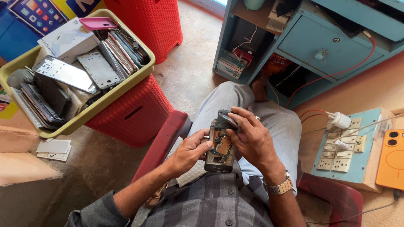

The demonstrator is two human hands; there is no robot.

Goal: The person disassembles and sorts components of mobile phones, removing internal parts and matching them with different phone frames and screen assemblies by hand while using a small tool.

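Blue cabinet [332,42], upper right, with a red wire trailing to a switchboard [349,151]. Red baskets [134,113], left, carrying a yellow tray [105,101] of phone parts. Phone [220,147], centre, above the lap: back cover off, copper-coloured board and dark frame exposed, held upright. Left hand [189,153] grips its left edge; right hand [252,141] curls over its top, fingers on the board.

White rectangular box [67,40] lying at the far end of the yellow-green tray [84,115]. Blue poster [38,13] with coloured squares seen at top left. Small red and blue-green boxes [235,61] stacked on the blue cabinet's low shelf [227,73].
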